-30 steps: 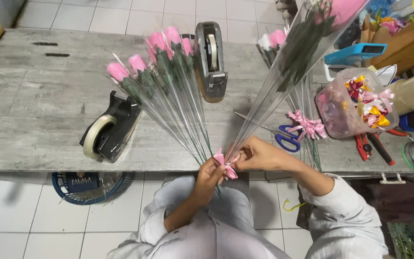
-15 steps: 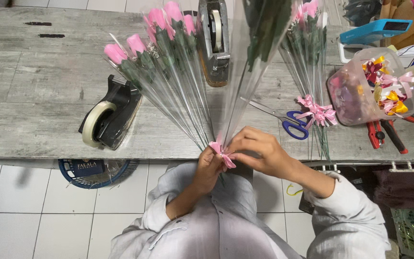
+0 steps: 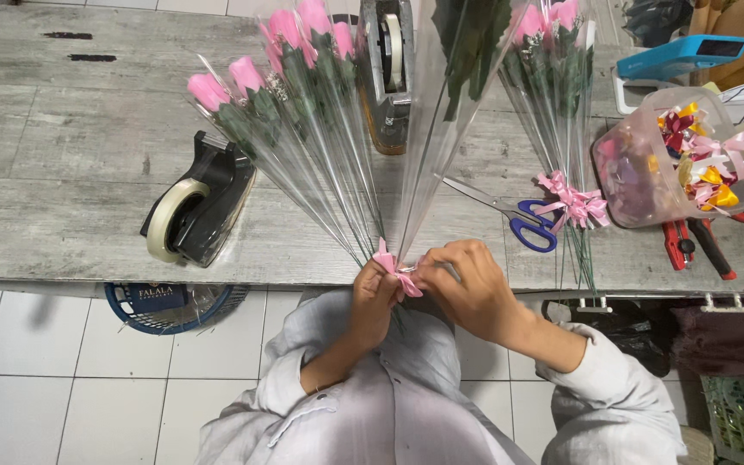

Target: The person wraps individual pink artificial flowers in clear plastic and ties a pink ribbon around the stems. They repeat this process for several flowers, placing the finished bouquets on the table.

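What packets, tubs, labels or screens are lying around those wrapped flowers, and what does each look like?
Clear plastic tub: right on the table, rounded, full of pink, red and yellow bows.
Blue device: far right, flat and rectangular with a dark screen.
Label: under the table edge, dark blue with pale print, on a blue basket.
No packets show.

Bright, even overhead light, soft shadows, glare on the cellophane sleeves [image 3: 441, 129], mild edge distortion.

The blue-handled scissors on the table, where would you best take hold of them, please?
Take the scissors by the blue finger loops, coming from the table's near edge: the loops point toward the person, while the blades point away to the upper left, lying flat beside the finished bunch.
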